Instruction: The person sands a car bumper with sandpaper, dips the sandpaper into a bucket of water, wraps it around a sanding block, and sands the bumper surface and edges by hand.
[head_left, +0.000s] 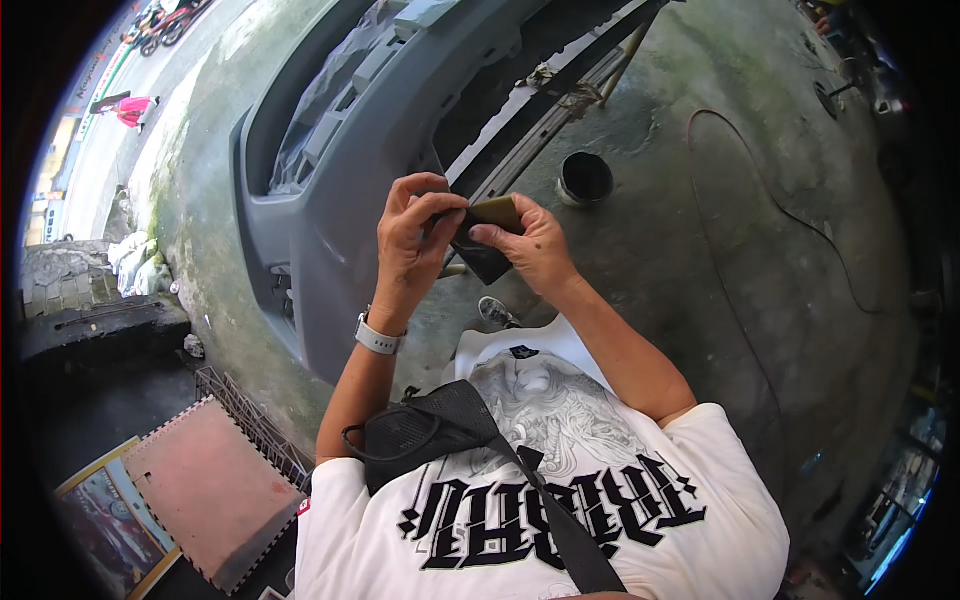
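Observation:
My right hand (534, 244) grips a flat olive-tan piece (496, 212) together with a dark sheet (486, 261) that looks like sandpaper. The thumb presses on the sheet, and its lower part hangs below my fingers. On the sheet's upper left edge, my left hand (420, 225) pinches with thumb and fingertips. A grey car bumper cover (341, 217) stands just beyond and to the left of my hands, with plastic film (319, 101) within its opening. Whether the olive-tan piece is a separate block or the back of the sheet, I cannot tell.
A dark-mouthed bucket (571, 196) stands on the concrete floor beyond my right hand. A wooden stand (517, 161) lies behind the bumper. A thin hose (716, 262) curves across the floor at right. At lower left are a pink foam mat (214, 487) and a metal rack (247, 420).

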